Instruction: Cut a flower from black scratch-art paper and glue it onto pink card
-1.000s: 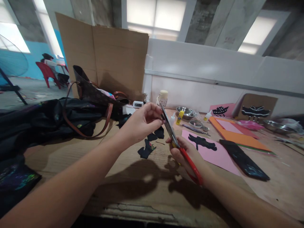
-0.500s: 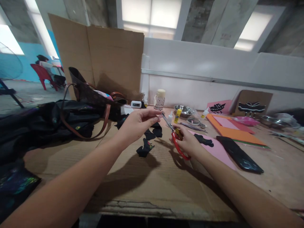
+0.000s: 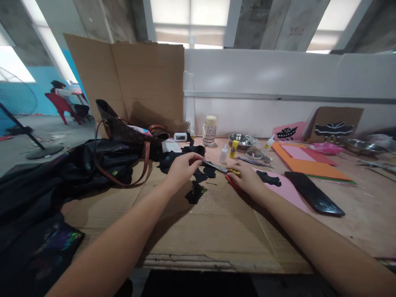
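Note:
My right hand (image 3: 247, 178) grips a pair of scissors (image 3: 218, 167) with red and yellow handles, low over the cardboard. The blades point left, towards my left hand (image 3: 185, 166). The fingertips of my left hand pinch together at the blade tips; whatever they hold is too small to make out. Beneath and between the hands lie several black fabric scraps (image 3: 195, 193). Beside my right hand, a black fabric cut-out (image 3: 268, 179) rests on a pink sheet (image 3: 292, 193).
A handbag (image 3: 128, 128) and black cloth (image 3: 102, 159) lie left. Behind the hands stand a glue stick (image 3: 234, 149), a small bottle (image 3: 223, 153), a patterned jar (image 3: 209, 131) and a metal bowl (image 3: 240, 140). A phone-like black slab (image 3: 314, 194) and coloured sheets (image 3: 315, 165) lie right.
Both hands and the scissors have come down closer to the cardboard. The scissors have turned from steeply tilted to nearly level. The camera view has shifted slightly.

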The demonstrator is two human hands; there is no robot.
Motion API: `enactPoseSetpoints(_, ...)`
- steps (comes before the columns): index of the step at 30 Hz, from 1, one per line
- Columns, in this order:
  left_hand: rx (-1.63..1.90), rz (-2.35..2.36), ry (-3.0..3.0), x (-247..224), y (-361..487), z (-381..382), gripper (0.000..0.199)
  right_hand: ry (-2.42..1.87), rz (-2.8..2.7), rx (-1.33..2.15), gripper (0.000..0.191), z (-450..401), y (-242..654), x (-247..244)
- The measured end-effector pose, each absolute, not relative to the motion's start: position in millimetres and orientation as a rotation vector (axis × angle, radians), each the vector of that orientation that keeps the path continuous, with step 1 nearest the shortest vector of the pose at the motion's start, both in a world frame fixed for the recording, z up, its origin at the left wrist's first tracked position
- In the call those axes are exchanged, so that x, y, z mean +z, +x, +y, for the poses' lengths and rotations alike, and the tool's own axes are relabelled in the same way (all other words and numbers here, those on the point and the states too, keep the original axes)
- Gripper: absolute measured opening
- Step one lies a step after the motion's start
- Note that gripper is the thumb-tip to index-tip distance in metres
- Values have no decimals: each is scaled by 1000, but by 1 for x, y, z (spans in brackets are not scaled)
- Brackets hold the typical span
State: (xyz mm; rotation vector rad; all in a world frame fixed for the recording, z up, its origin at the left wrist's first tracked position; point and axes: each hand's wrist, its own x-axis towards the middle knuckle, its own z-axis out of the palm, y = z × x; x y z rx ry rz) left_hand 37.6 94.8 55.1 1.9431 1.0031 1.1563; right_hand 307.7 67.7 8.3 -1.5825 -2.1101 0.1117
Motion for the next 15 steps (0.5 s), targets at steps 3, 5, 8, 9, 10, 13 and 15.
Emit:
enactPoseSetpoints(3, 1119, 1040, 1944, 40, 39, 102, 10, -1503, -2216, 196, 22, 60, 286, 7)
enactPoseSetpoints(5, 1075, 1061, 1923, 29, 42, 105, 13, -1454, -2285, 262, 21, 61, 272, 5)
enactPoseSetpoints(8, 979, 1068, 1892, 13, 48, 105, 15, -1452, -2312, 339, 16, 69, 258, 3)
enactPoseSetpoints(9, 941, 1071, 1885, 8, 50, 106, 16, -1465, -2310, 362, 16, 71, 256, 3)
enactPoseSetpoints(10, 900, 1074, 1879, 4, 53, 107, 19, -1477, -2314, 390, 17, 71, 256, 4)
enactPoseSetpoints(13, 807, 1091, 1854, -5, 60, 116, 26, -1479, -2383, 543, 19, 53, 268, 16)
enactPoseSetpoints(15, 775, 1091, 1823, -10, 62, 125, 26, -1425, -2485, 742, 16, 24, 290, 30)
